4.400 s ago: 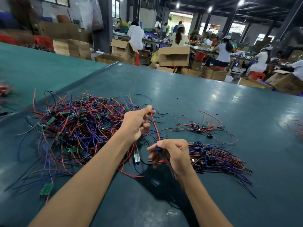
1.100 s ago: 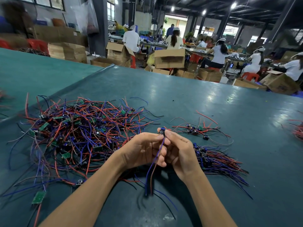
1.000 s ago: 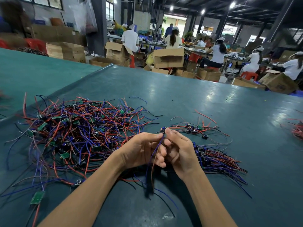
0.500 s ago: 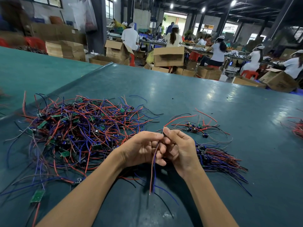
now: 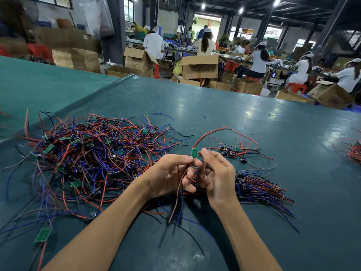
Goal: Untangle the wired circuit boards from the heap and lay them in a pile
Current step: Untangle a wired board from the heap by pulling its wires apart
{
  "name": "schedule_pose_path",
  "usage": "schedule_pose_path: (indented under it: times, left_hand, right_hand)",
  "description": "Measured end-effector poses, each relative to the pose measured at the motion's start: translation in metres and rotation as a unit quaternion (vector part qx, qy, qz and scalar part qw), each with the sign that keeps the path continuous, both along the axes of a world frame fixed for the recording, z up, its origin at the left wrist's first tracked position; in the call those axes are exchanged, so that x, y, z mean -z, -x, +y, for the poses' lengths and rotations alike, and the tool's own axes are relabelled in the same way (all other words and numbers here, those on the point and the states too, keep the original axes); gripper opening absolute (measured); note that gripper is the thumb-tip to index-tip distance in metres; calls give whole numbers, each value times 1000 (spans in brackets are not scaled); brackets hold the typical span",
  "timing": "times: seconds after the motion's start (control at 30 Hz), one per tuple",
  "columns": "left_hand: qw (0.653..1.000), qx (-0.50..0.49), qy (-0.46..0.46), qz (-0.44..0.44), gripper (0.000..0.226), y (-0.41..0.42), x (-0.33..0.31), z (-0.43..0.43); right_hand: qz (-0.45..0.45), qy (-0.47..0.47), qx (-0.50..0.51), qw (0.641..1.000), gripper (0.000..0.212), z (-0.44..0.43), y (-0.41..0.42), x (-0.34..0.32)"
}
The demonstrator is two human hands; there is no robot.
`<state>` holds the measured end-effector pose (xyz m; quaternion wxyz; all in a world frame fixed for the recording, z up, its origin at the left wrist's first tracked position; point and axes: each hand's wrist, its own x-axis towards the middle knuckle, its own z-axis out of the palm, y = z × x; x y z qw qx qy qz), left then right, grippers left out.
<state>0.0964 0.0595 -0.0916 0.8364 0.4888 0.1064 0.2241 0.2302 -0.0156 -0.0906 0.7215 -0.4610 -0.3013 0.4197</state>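
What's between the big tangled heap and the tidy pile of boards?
Head view: the left hand and right hand holding one green circuit board, its wires hanging down.

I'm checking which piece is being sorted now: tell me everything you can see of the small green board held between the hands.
The board is a small green rectangle, held upright. The left hand and right hand pinch it from either side with their fingertips. A red wire arcs up from its top edge; red and blue wires hang below the hands.
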Motion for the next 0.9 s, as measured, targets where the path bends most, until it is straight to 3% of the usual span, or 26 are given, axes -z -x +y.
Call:
schedule_pose_path:
  times: [0.13, 0.23, 0.33, 0.47, 0.6, 0.9]
  left_hand:
    - [998, -34, -50, 7, 20, -1, 1, -1]
    - [994, -86, -74, 8, 20, -5, 4, -3]
    - [968, -190, -157, 40, 20, -11, 8, -6]
    - [894, -292, -326, 97, 21, -13, 8, -10]
    - [749, -354, -545, 130, 22, -12, 7, -18]
    - [596, -483, -633, 103, 21, -10, 5, -18]
  right_hand:
    - [-39, -7, 17, 999, 40, 2, 7, 3]
    - [-95, -19, 71, 993, 37, -1, 7, 2]
    - [-175, -13, 111, 978, 38, -2, 7, 3]
    - [-188, -25, 112, 975, 18, -4, 8, 2]
    - [-146, -43, 99, 983, 12, -4, 7, -2]
    - [62, -98, -30, 993, 26, -12, -1, -14]
